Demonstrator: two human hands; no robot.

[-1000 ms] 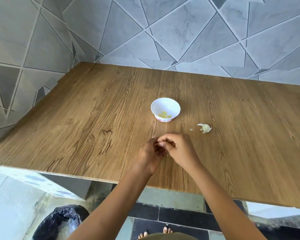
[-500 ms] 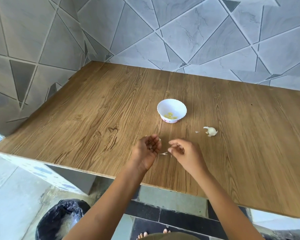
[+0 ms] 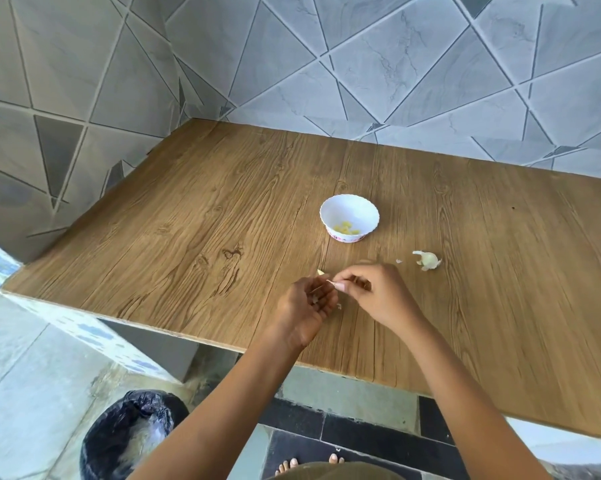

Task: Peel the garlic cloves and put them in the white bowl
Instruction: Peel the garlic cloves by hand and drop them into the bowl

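The white bowl stands on the wooden table with a few yellow peeled cloves in it. Just in front of it, my left hand is curled around a garlic clove, of which only a pale tip shows past the fingers. My right hand pinches a thin strip of garlic skin right at the left fingertips. A remaining piece of the garlic bulb lies on the table to the right of my hands.
A small skin flake lies next to the bulb piece, another scrap by my left hand. A bin lined with a black bag stands on the floor below the table's front edge. Tiled walls close the back and left.
My hands parted half a second ago with a strip of skin between them. They are now close together again. The view has shifted slightly.
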